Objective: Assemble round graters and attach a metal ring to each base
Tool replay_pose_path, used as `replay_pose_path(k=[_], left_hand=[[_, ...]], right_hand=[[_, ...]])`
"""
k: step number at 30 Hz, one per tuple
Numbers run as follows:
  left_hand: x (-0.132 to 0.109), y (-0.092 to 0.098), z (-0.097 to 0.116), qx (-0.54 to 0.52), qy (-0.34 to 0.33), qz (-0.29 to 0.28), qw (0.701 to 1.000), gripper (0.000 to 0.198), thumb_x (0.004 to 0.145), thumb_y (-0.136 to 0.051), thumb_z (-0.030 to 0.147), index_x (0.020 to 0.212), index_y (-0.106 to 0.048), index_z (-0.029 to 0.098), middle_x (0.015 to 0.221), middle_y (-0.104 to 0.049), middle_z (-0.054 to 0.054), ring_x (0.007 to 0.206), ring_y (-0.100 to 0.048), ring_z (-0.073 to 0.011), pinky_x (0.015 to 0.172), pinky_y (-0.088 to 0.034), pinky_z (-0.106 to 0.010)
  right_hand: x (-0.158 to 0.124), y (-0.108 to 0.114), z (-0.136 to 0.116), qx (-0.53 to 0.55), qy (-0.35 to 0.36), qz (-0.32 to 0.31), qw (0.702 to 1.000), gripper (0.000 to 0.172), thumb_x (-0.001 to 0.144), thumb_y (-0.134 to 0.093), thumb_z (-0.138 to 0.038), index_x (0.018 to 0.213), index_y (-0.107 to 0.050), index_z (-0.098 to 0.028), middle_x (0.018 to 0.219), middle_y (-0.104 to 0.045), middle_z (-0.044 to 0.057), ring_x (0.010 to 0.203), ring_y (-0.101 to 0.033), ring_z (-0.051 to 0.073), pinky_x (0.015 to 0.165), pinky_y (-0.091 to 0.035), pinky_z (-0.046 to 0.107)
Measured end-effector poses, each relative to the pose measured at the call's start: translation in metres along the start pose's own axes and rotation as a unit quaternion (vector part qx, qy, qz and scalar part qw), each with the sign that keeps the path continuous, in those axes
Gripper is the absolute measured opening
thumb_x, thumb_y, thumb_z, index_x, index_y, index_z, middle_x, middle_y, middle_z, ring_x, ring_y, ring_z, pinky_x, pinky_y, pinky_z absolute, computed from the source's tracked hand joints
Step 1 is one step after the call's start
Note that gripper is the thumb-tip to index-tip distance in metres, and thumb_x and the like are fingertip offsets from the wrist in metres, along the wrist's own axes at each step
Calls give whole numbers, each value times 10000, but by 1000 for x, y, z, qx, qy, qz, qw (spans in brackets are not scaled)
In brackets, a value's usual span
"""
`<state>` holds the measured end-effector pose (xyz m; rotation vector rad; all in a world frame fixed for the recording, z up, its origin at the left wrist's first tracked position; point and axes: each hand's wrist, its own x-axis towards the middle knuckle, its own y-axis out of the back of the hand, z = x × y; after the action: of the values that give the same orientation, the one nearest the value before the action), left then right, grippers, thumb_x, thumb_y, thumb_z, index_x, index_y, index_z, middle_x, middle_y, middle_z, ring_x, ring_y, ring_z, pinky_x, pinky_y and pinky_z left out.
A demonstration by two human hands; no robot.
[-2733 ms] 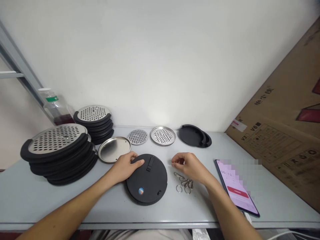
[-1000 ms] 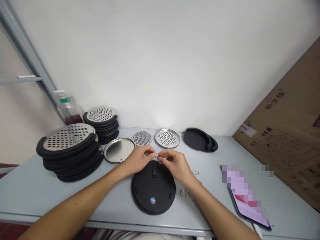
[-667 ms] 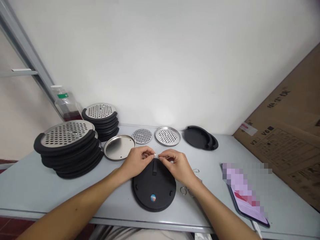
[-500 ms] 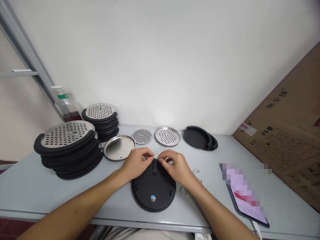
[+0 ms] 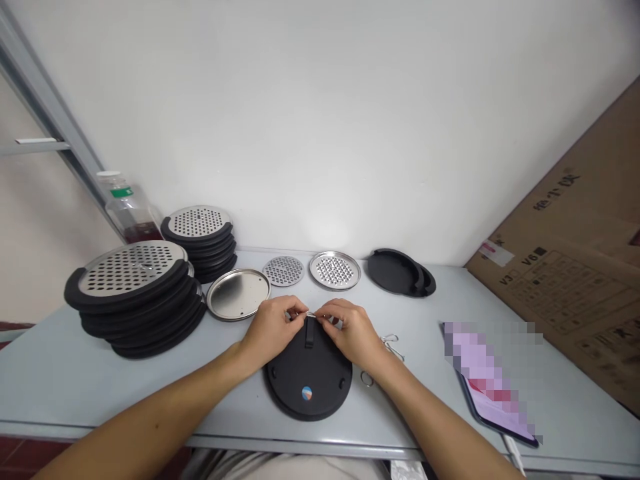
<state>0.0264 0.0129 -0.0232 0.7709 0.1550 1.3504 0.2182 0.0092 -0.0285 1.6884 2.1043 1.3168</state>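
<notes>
Your left hand (image 5: 273, 330) and right hand (image 5: 350, 327) both pinch a small metal piece (image 5: 313, 314) just above the strap (image 5: 309, 335) of the black round disc (image 5: 307, 380).

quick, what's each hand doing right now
Left hand: closed, pinching a small metal piece, too small to identify.
Right hand: closed, pinching the same piece from the other side.

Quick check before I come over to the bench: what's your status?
Left hand, right hand pinching small metal clip. Just above black round disc. Loose metal rings to its right.
</notes>
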Motion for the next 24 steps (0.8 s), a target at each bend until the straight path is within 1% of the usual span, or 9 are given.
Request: replay_pose_path(k=[3, 7, 10, 18, 24], left_hand=[[-2, -2, -2, 24, -17, 11, 999, 131, 804, -589, 134, 809, -704, 196, 760, -704, 8, 690, -630, -135, 659, -476, -238], [-3, -5, -6, 51, -38, 22, 998, 136, 803, -603, 102, 827, -699, 195, 779, -708, 17, 695, -628, -123, 668, -473, -230], [-4, -6, -8, 69, -58, 27, 996, 143, 807, -607, 87, 834, -700, 192, 807, -715, 12, 726, -635, -125, 694, -475, -235], [-7, -7, -7, 111, -87, 28, 990, 152, 812, -607, 68, 855, -704, 177, 828, -719, -15, 778, -649, -157, 730, -487, -270], [-11, -7, -8, 137, -108, 17, 984, 186, 844, -582, 64, 895, -716, 182, 863, -726, -23, 814, -654, -171, 765, -492, -293]], right_hand=[[-2, -6, 1, -25, 7, 13, 1000, 239, 816, -550, -56, 882, -717, -215, 870, -695, 43, 828, -623, 199, 777, -485, 323], [-7, -16, 0, -53, 26, 52, 997, 295, 822, -530, -51, 977, -721, -215, 896, -675, 63, 852, -596, 213, 779, -493, 341], [-10, -21, 0, -67, 30, 73, 995, 292, 814, -540, -53, 964, -734, -211, 895, -668, 76, 846, -582, 223, 762, -501, 349], [-10, -21, 2, -84, 25, 58, 994, 271, 788, -558, -35, 928, -734, -186, 886, -659, 79, 842, -578, 219, 765, -505, 342], [-9, -21, -1, -90, 25, 55, 994, 273, 788, -546, -25, 910, -731, -183, 884, -661, 79, 836, -575, 217, 764, -501, 337]])
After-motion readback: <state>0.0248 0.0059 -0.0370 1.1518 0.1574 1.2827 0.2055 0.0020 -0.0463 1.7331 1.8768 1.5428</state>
